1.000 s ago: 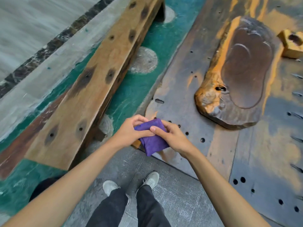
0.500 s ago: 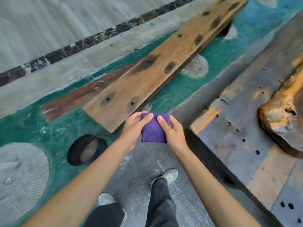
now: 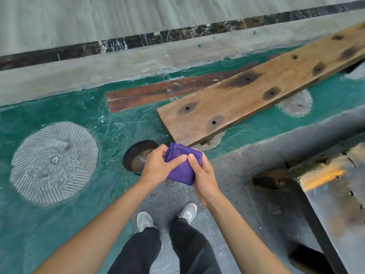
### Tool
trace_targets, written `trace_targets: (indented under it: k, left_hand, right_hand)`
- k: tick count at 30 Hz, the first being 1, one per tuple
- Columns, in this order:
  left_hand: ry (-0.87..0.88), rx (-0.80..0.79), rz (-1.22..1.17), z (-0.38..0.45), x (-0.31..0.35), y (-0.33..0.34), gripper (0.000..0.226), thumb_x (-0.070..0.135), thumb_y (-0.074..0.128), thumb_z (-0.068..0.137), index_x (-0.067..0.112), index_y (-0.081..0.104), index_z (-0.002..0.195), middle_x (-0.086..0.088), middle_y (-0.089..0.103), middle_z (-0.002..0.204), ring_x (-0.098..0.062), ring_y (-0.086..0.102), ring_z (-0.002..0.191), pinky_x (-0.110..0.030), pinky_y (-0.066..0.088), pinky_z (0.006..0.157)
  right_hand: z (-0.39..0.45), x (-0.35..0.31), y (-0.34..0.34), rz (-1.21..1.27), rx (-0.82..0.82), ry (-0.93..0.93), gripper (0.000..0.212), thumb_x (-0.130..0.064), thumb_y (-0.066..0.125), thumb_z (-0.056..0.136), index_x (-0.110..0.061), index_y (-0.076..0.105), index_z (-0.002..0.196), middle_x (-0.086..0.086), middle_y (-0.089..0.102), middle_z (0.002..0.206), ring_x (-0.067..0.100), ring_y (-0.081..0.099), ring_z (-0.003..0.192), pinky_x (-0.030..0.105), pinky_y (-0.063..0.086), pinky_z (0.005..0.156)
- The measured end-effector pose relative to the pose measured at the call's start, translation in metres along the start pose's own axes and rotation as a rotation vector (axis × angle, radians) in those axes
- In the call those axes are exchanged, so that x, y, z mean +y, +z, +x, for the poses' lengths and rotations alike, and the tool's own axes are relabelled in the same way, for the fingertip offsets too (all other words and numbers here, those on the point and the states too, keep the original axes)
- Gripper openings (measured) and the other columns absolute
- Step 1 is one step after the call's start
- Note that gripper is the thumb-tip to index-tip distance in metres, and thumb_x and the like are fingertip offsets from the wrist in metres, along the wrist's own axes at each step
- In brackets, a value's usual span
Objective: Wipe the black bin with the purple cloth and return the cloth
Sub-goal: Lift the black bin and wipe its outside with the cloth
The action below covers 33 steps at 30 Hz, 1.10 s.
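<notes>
— Presently, what do your hands hold?
— Your left hand (image 3: 158, 167) and right hand (image 3: 203, 175) each have a closed grip on the folded purple cloth (image 3: 182, 165), thumbs pressed on its top face.
— And the black bin (image 3: 136, 157)?
— It stands on the green floor (image 3: 110, 123) just beyond your left grip, partly hidden by that hand, mouth upward. A wooden bench (image 3: 256, 95) runs beyond and right of both grips.
</notes>
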<state>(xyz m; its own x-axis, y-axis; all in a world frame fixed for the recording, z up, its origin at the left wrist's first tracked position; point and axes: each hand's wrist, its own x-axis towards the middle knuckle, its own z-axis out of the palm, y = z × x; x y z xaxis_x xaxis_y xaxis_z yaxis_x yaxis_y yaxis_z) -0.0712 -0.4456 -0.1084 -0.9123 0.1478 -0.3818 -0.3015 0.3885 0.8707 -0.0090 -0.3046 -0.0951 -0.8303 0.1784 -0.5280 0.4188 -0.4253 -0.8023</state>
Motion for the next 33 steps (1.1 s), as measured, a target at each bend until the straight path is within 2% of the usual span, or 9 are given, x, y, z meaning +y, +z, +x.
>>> trace_targets:
  k: [3, 6, 10, 12, 17, 21, 24, 28, 33]
  left_hand:
    - [-0.065, 0.092, -0.06, 0.009, -0.026, 0.001, 0.059, 0.061, 0.083, 0.06, 0.008, 0.061, 0.074, -0.01, 0.065, 0.066, -0.01, 0.05, 0.057, -0.038, 0.046, 0.055]
    - [-0.104, 0.123, -0.109, 0.015, -0.062, 0.002, 0.058, 0.057, 0.082, 0.062, 0.005, 0.06, 0.076, -0.003, 0.061, 0.065, -0.011, 0.051, 0.059, -0.04, 0.047, 0.056]
    - [-0.084, 0.034, -0.173, 0.024, -0.12, 0.005, 0.036, 0.045, 0.077, 0.078, 0.015, 0.067, 0.097, -0.007, 0.075, 0.089, -0.013, 0.067, 0.079, -0.044, 0.055, 0.076]
    - [-0.041, 0.011, -0.143, 0.033, -0.155, 0.006, 0.027, 0.04, 0.07, 0.089, 0.016, 0.066, 0.1, -0.007, 0.074, 0.091, -0.013, 0.065, 0.081, -0.043, 0.053, 0.079]
    - [0.1, -0.007, 0.013, 0.083, -0.253, 0.009, 0.039, 0.042, 0.059, 0.096, 0.003, 0.059, 0.094, -0.016, 0.067, 0.082, -0.033, 0.061, 0.077, -0.048, 0.048, 0.074]
    - [0.153, 0.035, 0.101, 0.131, -0.326, 0.011, 0.035, 0.04, 0.049, 0.1, 0.005, 0.055, 0.097, -0.011, 0.064, 0.085, -0.028, 0.06, 0.079, -0.047, 0.049, 0.076]
    - [0.134, 0.087, 0.204, 0.172, -0.386, 0.013, 0.028, 0.036, 0.054, 0.095, 0.012, 0.056, 0.111, 0.004, 0.063, 0.091, -0.018, 0.062, 0.083, -0.039, 0.051, 0.085]
    - [0.276, -0.11, 0.44, 0.221, -0.437, 0.017, 0.005, 0.026, 0.063, 0.085, 0.024, 0.066, 0.089, 0.014, 0.063, 0.078, -0.007, 0.062, 0.072, -0.037, 0.055, 0.075]
    - [0.425, -0.22, 0.628, 0.26, -0.451, 0.025, 0.024, 0.051, 0.07, 0.073, 0.031, 0.057, 0.079, 0.021, 0.059, 0.07, 0.007, 0.057, 0.063, -0.02, 0.05, 0.065]
  right_hand:
    - [0.022, 0.023, 0.005, -0.04, 0.012, 0.052, 0.024, -0.02, 0.058, 0.105, -0.011, 0.065, 0.127, 0.02, 0.072, 0.126, 0.025, 0.069, 0.111, 0.056, 0.05, 0.108]
    - [0.045, 0.048, 0.001, -0.091, -0.05, 0.101, 0.029, -0.018, 0.061, 0.103, -0.006, 0.062, 0.13, 0.024, 0.069, 0.129, 0.03, 0.068, 0.113, 0.058, 0.05, 0.108]
    - [0.072, 0.092, -0.016, -0.05, -0.23, 0.239, 0.049, -0.018, 0.074, 0.09, -0.013, 0.058, 0.136, 0.012, 0.075, 0.121, 0.023, 0.073, 0.107, 0.042, 0.063, 0.087]
    - [0.088, 0.124, -0.024, -0.086, -0.283, 0.312, 0.05, -0.016, 0.081, 0.083, -0.018, 0.065, 0.131, 0.01, 0.077, 0.117, 0.022, 0.076, 0.103, 0.037, 0.063, 0.081]
    - [0.161, 0.219, -0.024, -0.179, -0.24, 0.321, 0.045, -0.017, 0.087, 0.072, -0.019, 0.077, 0.116, 0.013, 0.078, 0.115, 0.026, 0.076, 0.102, 0.038, 0.064, 0.082]
    - [0.232, 0.278, -0.016, -0.243, -0.239, 0.221, 0.051, -0.015, 0.083, 0.078, -0.009, 0.071, 0.127, 0.018, 0.075, 0.122, 0.028, 0.073, 0.107, 0.045, 0.06, 0.095]
    - [0.292, 0.306, -0.019, -0.366, -0.206, 0.007, 0.036, 0.0, 0.079, 0.084, -0.007, 0.074, 0.118, 0.01, 0.08, 0.108, 0.019, 0.073, 0.095, 0.037, 0.059, 0.09]
    - [0.351, 0.323, -0.028, -0.608, -0.325, -0.292, 0.035, 0.008, 0.079, 0.082, -0.014, 0.075, 0.108, -0.004, 0.077, 0.098, 0.005, 0.068, 0.086, 0.023, 0.056, 0.082]
    - [0.403, 0.335, -0.033, -0.735, -0.466, -0.451, 0.041, 0.018, 0.074, 0.08, -0.016, 0.075, 0.103, -0.003, 0.077, 0.095, 0.005, 0.067, 0.083, 0.022, 0.054, 0.077]
